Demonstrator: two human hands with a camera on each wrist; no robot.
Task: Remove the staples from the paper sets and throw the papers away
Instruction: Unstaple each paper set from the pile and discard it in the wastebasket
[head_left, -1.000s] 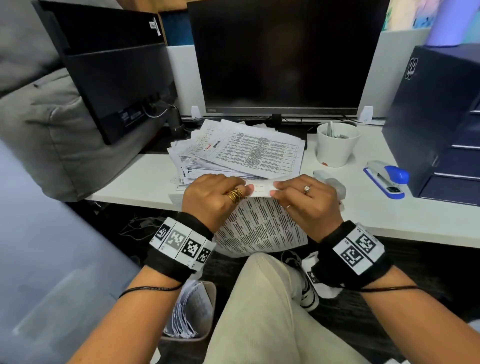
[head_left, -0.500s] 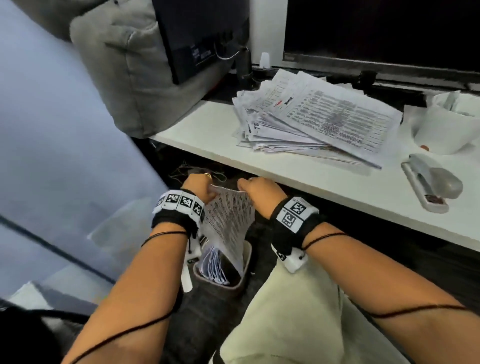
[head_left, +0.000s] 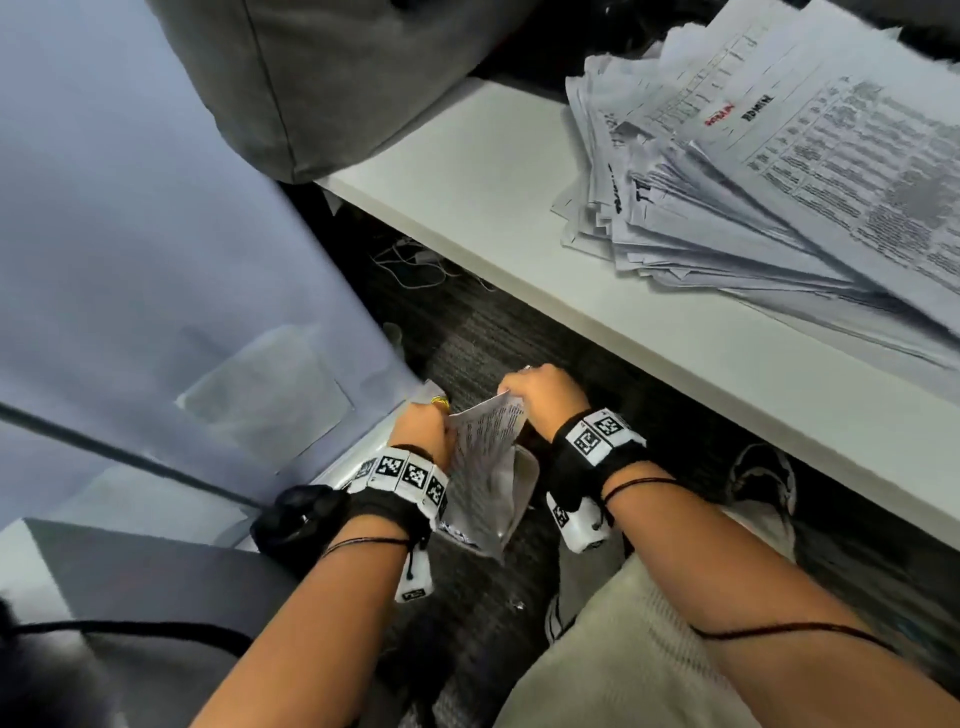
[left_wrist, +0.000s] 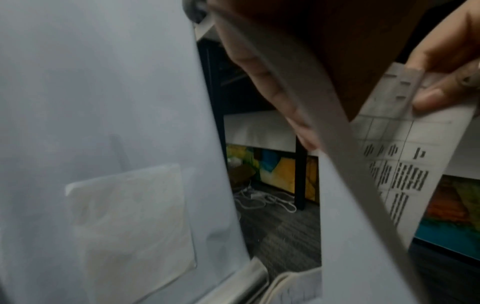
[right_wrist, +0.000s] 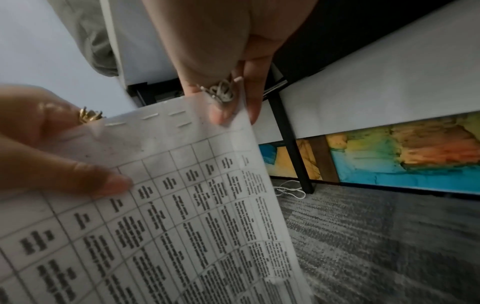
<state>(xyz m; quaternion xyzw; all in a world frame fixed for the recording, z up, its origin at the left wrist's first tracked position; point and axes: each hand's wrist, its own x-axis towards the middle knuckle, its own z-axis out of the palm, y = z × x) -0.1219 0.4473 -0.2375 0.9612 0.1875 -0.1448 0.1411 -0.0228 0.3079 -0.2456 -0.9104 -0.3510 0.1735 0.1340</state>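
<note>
A printed paper set (head_left: 485, 441) hangs upright below the desk edge, over a beige bin (head_left: 525, 475) on the floor that holds other sheets. My left hand (head_left: 423, 415) grips its top left corner, thumb on the printed face (right_wrist: 103, 181). My right hand (head_left: 524, 387) pinches the top right corner (right_wrist: 226, 111). Several staples (right_wrist: 150, 117) show along the top margin between the two hands. In the left wrist view the paper set (left_wrist: 405, 164) curves away from my left hand's fingers (left_wrist: 272, 92). A pile of more paper sets (head_left: 779, 182) lies on the white desk (head_left: 467, 171).
A pale partition (head_left: 130, 234) stands close on the left, touching the bin's side. A grey cushion (head_left: 322, 78) leans at the desk's far left. White cables (head_left: 410, 260) lie on the dark carpet under the desk. My knee (head_left: 623, 649) and a shoe (head_left: 763, 483) are at the right.
Both hands have carried the paper set from the desk's front edge down and to the left, over the bin. The head view has swung down with them.
</note>
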